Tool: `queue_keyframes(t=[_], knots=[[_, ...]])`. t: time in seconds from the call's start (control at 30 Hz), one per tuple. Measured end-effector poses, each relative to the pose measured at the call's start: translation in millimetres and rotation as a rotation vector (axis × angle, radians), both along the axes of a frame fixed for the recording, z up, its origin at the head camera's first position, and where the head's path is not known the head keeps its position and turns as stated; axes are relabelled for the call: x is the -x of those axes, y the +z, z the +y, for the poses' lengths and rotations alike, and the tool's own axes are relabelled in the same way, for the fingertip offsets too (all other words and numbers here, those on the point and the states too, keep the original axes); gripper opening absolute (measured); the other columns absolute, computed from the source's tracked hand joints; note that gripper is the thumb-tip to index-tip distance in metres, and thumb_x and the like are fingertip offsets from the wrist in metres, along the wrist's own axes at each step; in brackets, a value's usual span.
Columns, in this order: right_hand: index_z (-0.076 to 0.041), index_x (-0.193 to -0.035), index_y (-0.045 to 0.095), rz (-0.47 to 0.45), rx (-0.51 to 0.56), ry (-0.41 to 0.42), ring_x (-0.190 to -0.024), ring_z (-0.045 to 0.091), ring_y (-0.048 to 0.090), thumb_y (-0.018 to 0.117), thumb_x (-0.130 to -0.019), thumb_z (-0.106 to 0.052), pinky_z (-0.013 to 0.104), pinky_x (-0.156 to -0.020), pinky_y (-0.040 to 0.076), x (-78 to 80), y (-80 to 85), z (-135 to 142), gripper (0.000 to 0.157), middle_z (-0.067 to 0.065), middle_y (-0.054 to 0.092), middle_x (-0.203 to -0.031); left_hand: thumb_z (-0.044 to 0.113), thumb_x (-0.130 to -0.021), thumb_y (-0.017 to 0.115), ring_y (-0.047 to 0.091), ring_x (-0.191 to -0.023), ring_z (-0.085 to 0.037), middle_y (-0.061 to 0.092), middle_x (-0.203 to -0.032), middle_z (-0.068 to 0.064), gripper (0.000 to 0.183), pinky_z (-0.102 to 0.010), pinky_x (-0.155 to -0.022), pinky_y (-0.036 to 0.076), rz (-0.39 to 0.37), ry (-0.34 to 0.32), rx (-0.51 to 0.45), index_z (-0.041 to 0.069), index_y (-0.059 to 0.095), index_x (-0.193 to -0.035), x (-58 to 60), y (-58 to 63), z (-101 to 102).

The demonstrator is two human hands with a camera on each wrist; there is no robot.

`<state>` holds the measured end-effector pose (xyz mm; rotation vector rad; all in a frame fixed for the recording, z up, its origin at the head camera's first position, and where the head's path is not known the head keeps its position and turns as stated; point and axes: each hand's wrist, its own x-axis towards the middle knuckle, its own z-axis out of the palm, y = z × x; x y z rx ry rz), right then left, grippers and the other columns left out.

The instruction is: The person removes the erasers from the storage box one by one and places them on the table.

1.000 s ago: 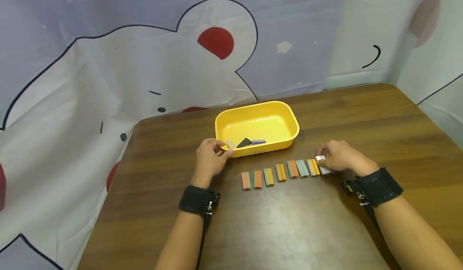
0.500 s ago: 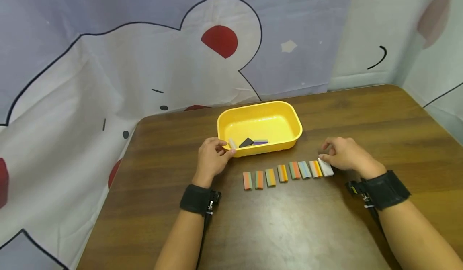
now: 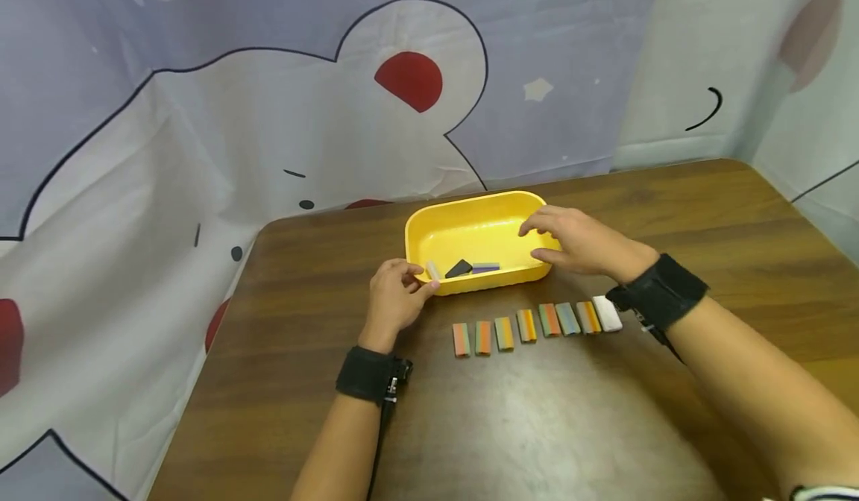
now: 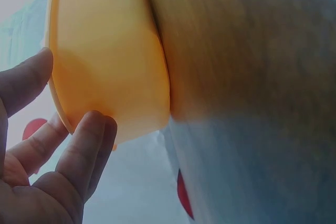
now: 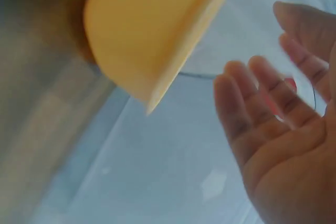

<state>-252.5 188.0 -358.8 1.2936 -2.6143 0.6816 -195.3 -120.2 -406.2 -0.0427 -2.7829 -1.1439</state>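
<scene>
My left hand (image 3: 394, 294) holds the near left corner of a yellow plastic basin (image 3: 483, 285), thumb and fingertips at its rim. The left wrist view shows fingers (image 4: 86, 145) against the basin's outer wall. Over the basin's right end hovers my right hand (image 3: 577, 240), holding nothing, fingers spread and slightly bent. Inside the basin, along the near side, lie a black angular piece (image 3: 459, 268), a purple and grey block (image 3: 486, 268) and a whitish stick (image 3: 432, 270). In the right wrist view, the hand's palm and separated fingers show beside the basin's rim.
In front of the basin, a row of several small striped blocks (image 3: 505, 334) lies on the brown wooden table (image 3: 537, 419). A white block (image 3: 607, 314) ends the row at the right. A printed cloth (image 3: 282, 128) hangs behind the table.
My right hand has let go of the white block at the row's end and moved up and left over the basin. The left hand has stayed at the basin's corner.
</scene>
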Motion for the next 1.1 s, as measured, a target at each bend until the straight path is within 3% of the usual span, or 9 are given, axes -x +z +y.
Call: queue_keyframes(t=[0.13, 0.27, 0.43, 0.57, 0.83, 1.1], knots=[[-0.005, -0.117, 0.063, -0.082, -0.221, 0.128, -0.105, 0.033, 0.058, 0.075, -0.084, -0.002, 0.043, -0.088, 0.050, 29.4, 14.5, -29, 0.035, 0.013, 0.061, -0.118, 0.027, -0.083, 0.080, 0.062, -0.096, -0.028, 0.055, -0.123, -0.015, 0.037, -0.036, -0.081, 0.055, 0.005, 0.003, 0.014, 0.000, 0.069, -0.106, -1.0, 0.2, 1], [-0.008, -0.123, 0.062, -0.207, -0.415, 0.226, -0.105, 0.035, 0.059, 0.077, -0.079, 0.004, 0.041, -0.087, 0.052, 49.3, 11.1, -52, 0.047, 0.013, 0.058, -0.125, 0.028, -0.083, 0.079, 0.059, -0.097, -0.028, 0.056, -0.122, -0.015, 0.038, -0.037, -0.081, 0.054, 0.014, -0.008, 0.041, 0.000, 0.070, -0.105, -3.6, -3.1, 3], [-0.013, -0.127, 0.060, -0.381, -0.572, 0.276, -0.111, 0.035, 0.056, 0.074, -0.075, 0.014, 0.039, -0.086, 0.053, 58.4, -4.0, -71, 0.060, 0.010, 0.053, -0.133, 0.028, -0.083, 0.079, 0.060, -0.094, -0.026, 0.057, -0.120, -0.015, 0.036, -0.036, -0.081, 0.054, 0.009, -0.009, 0.045, 0.000, 0.070, -0.105, -6.6, -6.6, 7], [-0.021, -0.125, 0.061, -0.433, -0.649, 0.266, -0.116, 0.031, 0.054, 0.065, -0.072, 0.023, 0.037, -0.085, 0.053, 59.6, -12.5, -78, 0.069, 0.010, 0.051, -0.133, 0.026, -0.082, 0.080, 0.060, -0.093, -0.026, 0.058, -0.118, -0.015, 0.035, -0.037, -0.081, 0.053, 0.021, -0.007, 0.044, 0.000, 0.070, -0.104, -7.3, -5.6, 10], [-0.015, -0.127, 0.063, -0.350, -0.727, 0.329, -0.098, 0.022, 0.056, 0.055, -0.075, 0.027, 0.030, -0.082, 0.052, 54.8, -19.3, -84, 0.068, 0.008, 0.058, -0.124, 0.027, -0.083, 0.080, 0.059, -0.096, -0.027, 0.057, -0.118, -0.014, 0.036, -0.036, -0.082, 0.053, 0.015, -0.016, 0.047, 0.000, 0.070, -0.105, -7.7, -4.7, 12], [-0.012, -0.106, 0.066, -0.228, -0.695, 0.417, -0.079, 0.018, 0.054, 0.060, -0.083, 0.019, 0.029, -0.071, 0.050, 59.0, -26.6, -93, 0.040, 0.005, 0.062, -0.101, 0.027, -0.082, 0.080, 0.059, -0.097, -0.027, 0.057, -0.119, -0.014, 0.035, -0.035, -0.082, 0.054, 0.022, -0.005, 0.045, 0.001, 0.070, -0.104, -5.8, -5.8, 9]])
